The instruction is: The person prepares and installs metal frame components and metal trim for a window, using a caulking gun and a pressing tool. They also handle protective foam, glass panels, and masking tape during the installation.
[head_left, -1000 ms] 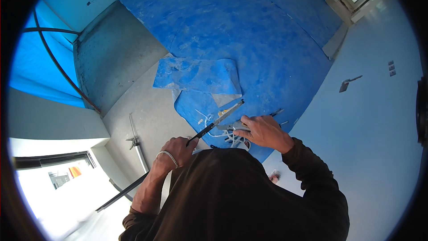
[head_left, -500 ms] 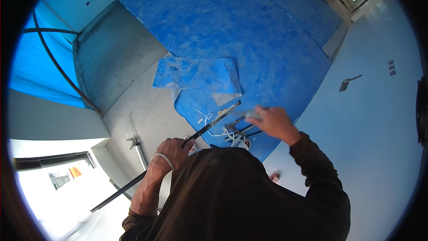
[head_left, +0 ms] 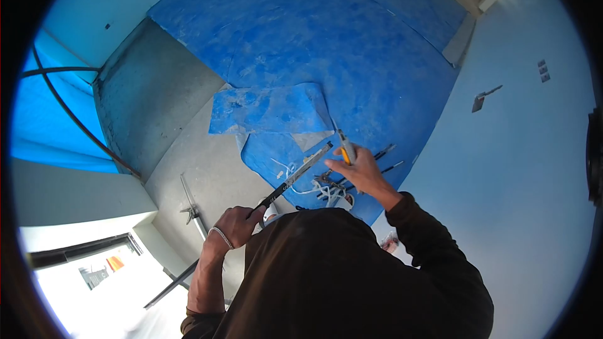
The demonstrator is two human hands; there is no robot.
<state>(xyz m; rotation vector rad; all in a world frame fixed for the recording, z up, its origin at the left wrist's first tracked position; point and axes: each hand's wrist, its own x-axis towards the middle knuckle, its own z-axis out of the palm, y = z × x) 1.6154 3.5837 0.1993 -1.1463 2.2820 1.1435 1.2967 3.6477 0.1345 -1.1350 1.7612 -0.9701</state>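
A long dark strip [head_left: 292,178] with a pale, worn far end runs diagonally in front of me. My left hand [head_left: 237,226] is wrapped round its middle, a bracelet at the wrist. Just right of the strip's far end, my right hand [head_left: 359,169] grips a yellow and grey utility knife [head_left: 347,149], its thin blade pointing up and away. Knife and strip look apart. Below my right hand, white cord [head_left: 317,189] lies tangled among dark rods and tools on the blue sheet.
Blue sheeting [head_left: 326,44] covers much of the floor, with a folded piece [head_left: 270,110] on top. A caulking gun [head_left: 195,215] lies on the grey floor at left. A pale wall [head_left: 496,169] stands at right, a bright window [head_left: 94,270] at lower left.
My right hand has moved slightly left, and the knife in it now shows clearly with its blade upward. My left hand and the strip have shifted slightly left and down.
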